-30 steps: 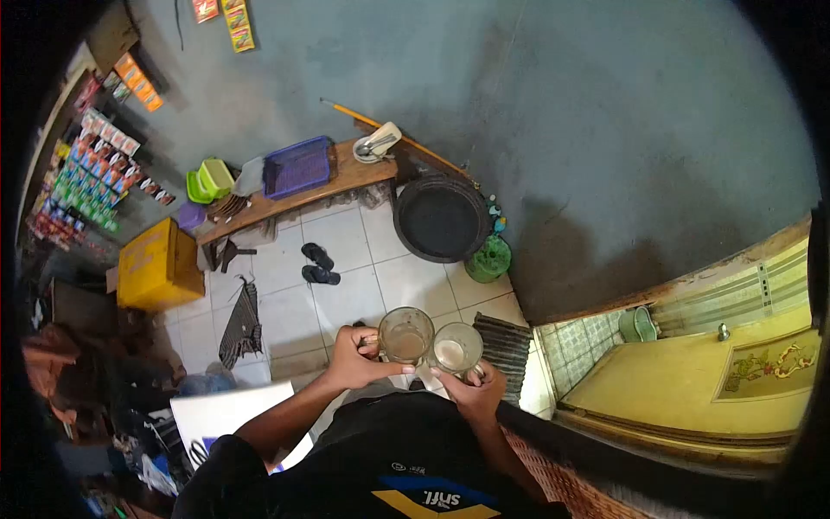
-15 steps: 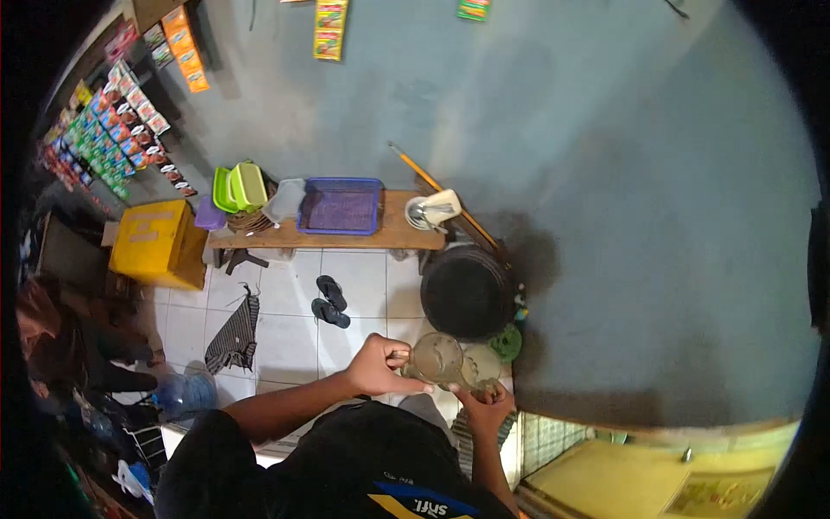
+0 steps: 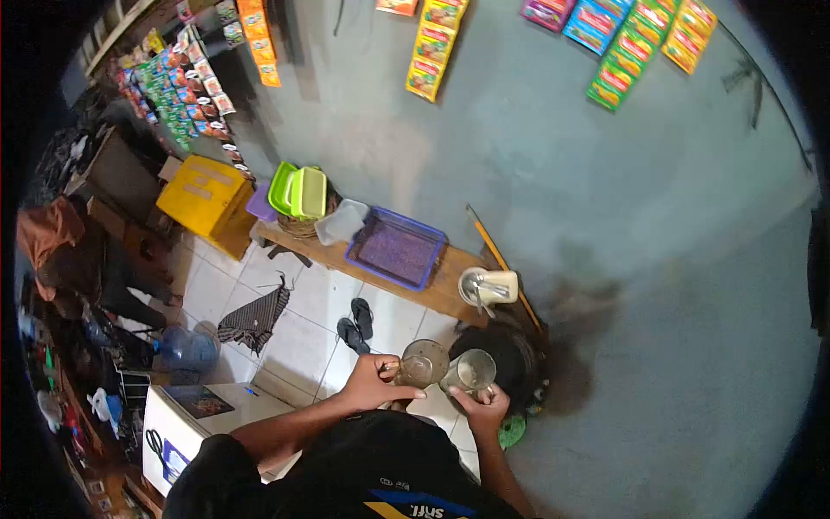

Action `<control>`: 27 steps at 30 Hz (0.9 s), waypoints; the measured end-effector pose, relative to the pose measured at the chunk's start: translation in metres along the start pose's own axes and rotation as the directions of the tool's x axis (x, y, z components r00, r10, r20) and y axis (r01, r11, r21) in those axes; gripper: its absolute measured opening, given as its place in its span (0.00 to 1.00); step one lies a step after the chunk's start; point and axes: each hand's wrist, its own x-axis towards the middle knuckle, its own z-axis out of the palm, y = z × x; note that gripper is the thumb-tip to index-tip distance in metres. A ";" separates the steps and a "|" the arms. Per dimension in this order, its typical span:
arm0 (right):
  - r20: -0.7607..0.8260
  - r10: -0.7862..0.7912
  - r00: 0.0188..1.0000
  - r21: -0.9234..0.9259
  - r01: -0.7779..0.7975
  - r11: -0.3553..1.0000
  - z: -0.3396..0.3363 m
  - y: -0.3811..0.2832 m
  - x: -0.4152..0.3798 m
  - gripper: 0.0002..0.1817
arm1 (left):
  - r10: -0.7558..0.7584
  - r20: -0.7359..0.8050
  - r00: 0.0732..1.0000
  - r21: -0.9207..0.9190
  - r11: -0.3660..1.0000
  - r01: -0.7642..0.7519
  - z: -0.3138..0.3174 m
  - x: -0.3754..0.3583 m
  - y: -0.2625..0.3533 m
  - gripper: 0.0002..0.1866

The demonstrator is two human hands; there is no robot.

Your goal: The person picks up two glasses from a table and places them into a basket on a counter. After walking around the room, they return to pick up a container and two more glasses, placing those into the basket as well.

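Two clear glass mugs are held side by side in front of my body. My left hand (image 3: pixel 373 383) is closed round the handle of the left glass mug (image 3: pixel 424 363), with the thumb along its lower side. The right glass mug (image 3: pixel 472 370) is in my right hand (image 3: pixel 484 408), whose fingers wrap its handle at the lower right. The mugs are close together, and I look down into their openings. Behind the right mug is a large black tub (image 3: pixel 510 355), partly covered by it.
A wooden bench (image 3: pixel 458 303) along the wall bears a blue tray (image 3: pixel 396 248), green containers (image 3: pixel 298 192) and a bowl with cutlery (image 3: pixel 477 287). Sandals (image 3: pixel 356 327) and a striped cloth (image 3: pixel 255 320) lie on the floor. A person (image 3: pixel 95 259) is at the left, near a yellow box (image 3: pixel 206 197).
The view has turned, bringing more hanging sachets and a white surface at lower left into sight. The two mugs, which overlapped before, now appear slightly apart, both still held.
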 end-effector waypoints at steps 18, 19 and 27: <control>0.130 0.138 0.982 0.398 -0.179 0.900 0.134 -0.008 0.136 0.22 | -0.121 -0.406 0.906 -0.248 0.969 0.018 -0.134 0.044 -0.036 0.20; 0.142 0.143 0.980 0.405 -0.189 0.894 0.143 -0.011 0.138 0.20 | -0.117 -0.402 0.908 -0.246 0.969 0.016 -0.144 0.045 -0.037 0.20; 0.172 0.168 0.971 0.340 -0.218 0.915 0.187 0.013 0.174 0.10 | -0.195 -0.321 0.927 -0.268 0.957 0.109 -0.205 0.089 -0.082 0.14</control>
